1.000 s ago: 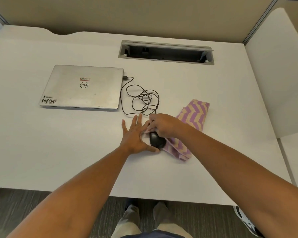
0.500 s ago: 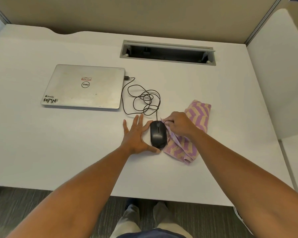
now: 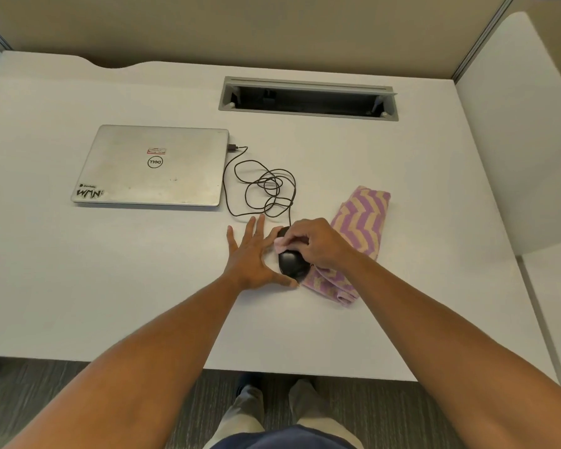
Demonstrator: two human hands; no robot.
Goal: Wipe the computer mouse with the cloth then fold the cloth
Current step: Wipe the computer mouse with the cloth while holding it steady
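Observation:
A black wired computer mouse [image 3: 291, 263] lies on the white desk [image 3: 143, 286]. My left hand [image 3: 252, 259] rests flat beside it on the left, fingers spread, thumb against the mouse's near edge. My right hand [image 3: 318, 244] pinches a corner of the purple and tan zigzag cloth [image 3: 363, 222] and presses it on the front of the mouse. The rest of the cloth trails to the right and behind my wrist. The mouse's front half is hidden under my fingers.
A closed silver laptop [image 3: 153, 166] lies at the left rear, with the mouse's tangled black cable [image 3: 263, 189] plugged into its side. A grey cable slot [image 3: 308, 98] is cut into the desk's back. A white partition [image 3: 515, 131] stands at the right.
My right hand swung off the mouse to its right with the cloth corner, then came back left onto the mouse's front. My left hand has stayed flat beside the mouse.

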